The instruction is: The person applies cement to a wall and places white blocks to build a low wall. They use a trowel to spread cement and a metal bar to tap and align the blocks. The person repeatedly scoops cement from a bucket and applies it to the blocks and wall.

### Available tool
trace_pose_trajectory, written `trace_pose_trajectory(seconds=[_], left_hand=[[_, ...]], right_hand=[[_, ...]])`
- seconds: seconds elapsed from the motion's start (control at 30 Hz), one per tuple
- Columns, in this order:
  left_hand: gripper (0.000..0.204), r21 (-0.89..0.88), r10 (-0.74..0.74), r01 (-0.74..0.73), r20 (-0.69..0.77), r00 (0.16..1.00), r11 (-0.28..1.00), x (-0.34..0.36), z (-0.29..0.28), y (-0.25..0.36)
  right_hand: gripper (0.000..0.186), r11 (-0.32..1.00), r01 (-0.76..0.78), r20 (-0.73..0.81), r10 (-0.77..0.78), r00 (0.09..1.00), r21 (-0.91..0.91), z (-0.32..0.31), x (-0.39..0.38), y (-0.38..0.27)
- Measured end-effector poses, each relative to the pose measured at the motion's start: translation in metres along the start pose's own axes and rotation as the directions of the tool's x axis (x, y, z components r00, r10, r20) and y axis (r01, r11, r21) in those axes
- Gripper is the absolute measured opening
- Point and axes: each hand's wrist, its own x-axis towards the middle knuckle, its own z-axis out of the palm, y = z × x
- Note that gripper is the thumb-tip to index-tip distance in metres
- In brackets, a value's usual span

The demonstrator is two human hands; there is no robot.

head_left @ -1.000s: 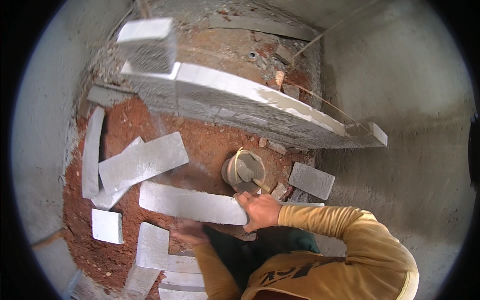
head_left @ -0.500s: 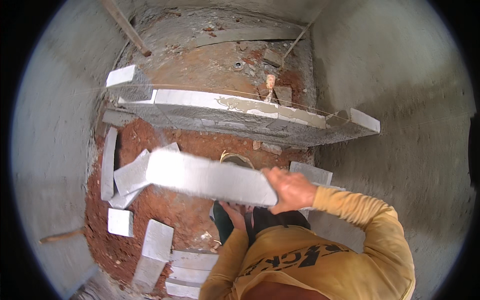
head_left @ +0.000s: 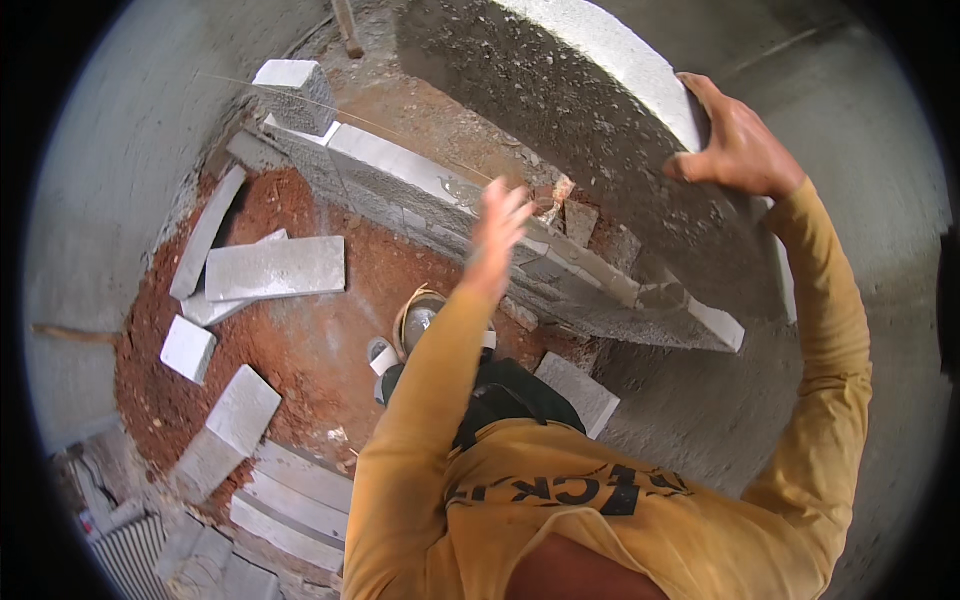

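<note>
My right hand (head_left: 730,150) grips a long block (head_left: 560,100) raised high at the upper right, its pale edge along my thumb and fingers and its rough, shadowed face toward the floor. My left hand (head_left: 495,235), blurred, is raised with fingers spread, below that block and in front of the low block wall (head_left: 390,170); it holds nothing. A thin string runs along the wall's top, and mortar lies on the right part. A single block (head_left: 295,100) stands on the wall's left end. A bucket (head_left: 420,315) is partly hidden behind my left forearm.
Loose blocks (head_left: 275,268) lie on red soil at the left, more (head_left: 285,510) lie at the lower left, and another (head_left: 577,390) rests at the right. Plastered walls (head_left: 120,180) enclose both sides. A wooden stick (head_left: 75,335) is at the left.
The long block has risen from low over the bucket to high at the upper right, still in my right hand. My left hand has come up from near my legs with fingers spread.
</note>
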Motion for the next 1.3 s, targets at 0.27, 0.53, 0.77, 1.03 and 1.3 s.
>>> trace_pose_trajectory(seconds=[0.27, 0.53, 0.77, 1.03, 1.3], left_hand=[[0.041, -0.029, 0.073, 0.858, -0.994, -0.077, 0.514, -0.542, -0.16, -0.074], [0.063, -0.649, -0.147, 0.749, -0.76, -0.633, 0.129, -0.646, 0.082, -0.206], [0.08, -0.328, 0.001, 0.923, -0.942, -0.335, 0.203, -0.575, -0.001, -0.16], [0.071, 0.308, 0.227, 0.783, -0.95, 0.216, 0.541, -0.405, -0.132, -0.072], [0.076, 0.629, 0.273, 0.566, -0.761, 0.589, 0.533, -0.126, -0.13, -0.014]], right_hand=[[0.093, 0.996, 0.083, 0.243, -0.077, 0.967, -0.016, 0.115, 0.081, 0.097], [0.092, 0.995, 0.089, 0.474, -0.096, 0.875, 0.039, 0.217, 0.094, 0.111], [0.094, 0.994, 0.042, 0.416, -0.079, 0.906, 0.1, 0.246, 0.063, 0.112], [0.096, 0.992, 0.023, 0.387, -0.069, 0.919, 0.124, 0.271, 0.036, 0.106], [0.099, 0.993, 0.0, 0.36, -0.043, 0.932, 0.118, 0.293, 0.015, 0.111]])
